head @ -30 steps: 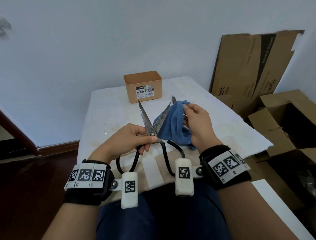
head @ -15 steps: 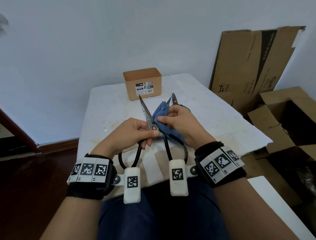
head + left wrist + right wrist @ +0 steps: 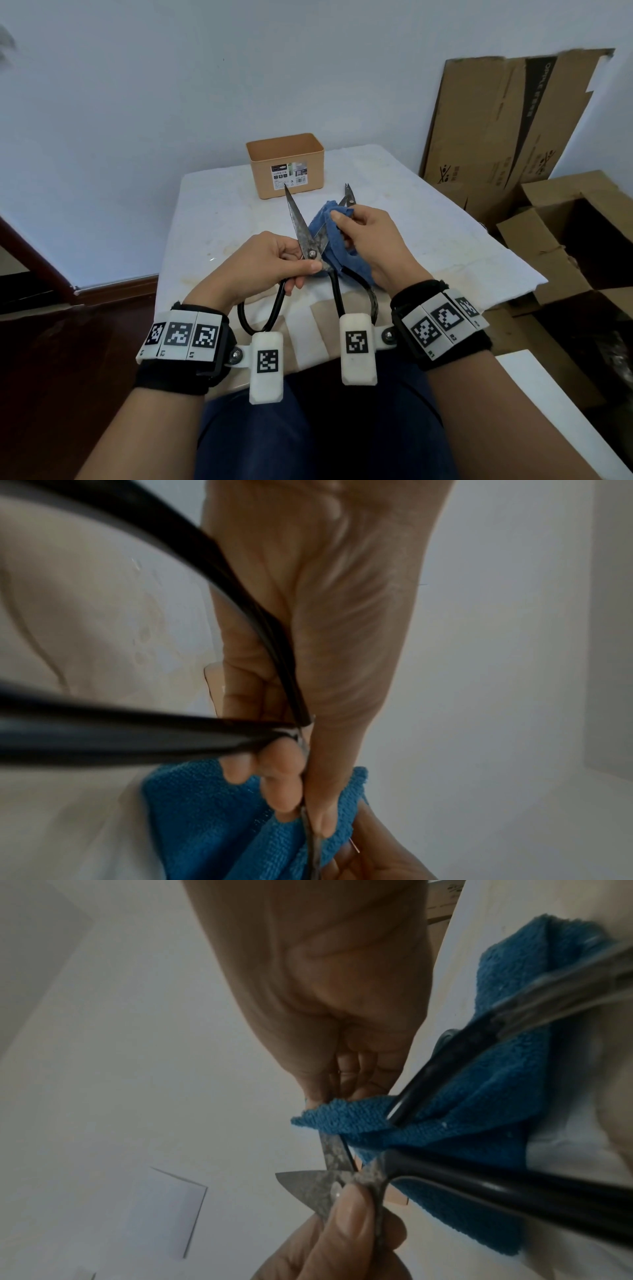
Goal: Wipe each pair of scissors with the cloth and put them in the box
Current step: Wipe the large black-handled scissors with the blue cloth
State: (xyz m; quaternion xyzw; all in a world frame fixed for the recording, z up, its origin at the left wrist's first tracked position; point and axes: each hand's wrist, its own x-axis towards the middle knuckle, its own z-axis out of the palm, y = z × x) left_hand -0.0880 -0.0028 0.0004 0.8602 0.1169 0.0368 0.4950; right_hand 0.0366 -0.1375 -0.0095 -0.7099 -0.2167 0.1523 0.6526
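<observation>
Large scissors with rusty steel blades and black loop handles are held above the white table, blades spread apart. My left hand pinches them at the pivot, thumb on the screw; the left wrist view shows the same scissors and cloth. My right hand grips the blue cloth, folded round the right blade, whose tip pokes out above. In the right wrist view the cloth wraps the blade. The tan plastic box stands open at the table's far edge.
Flattened cardboard leans on the wall at the right, and open cartons sit on the floor beside the table. A white surface lies near my right forearm. My dark blue lap is below the hands.
My right hand drew the cloth in along the right blade toward the pivot, then slid back up a little. The left hand kept its hold at the pivot.
</observation>
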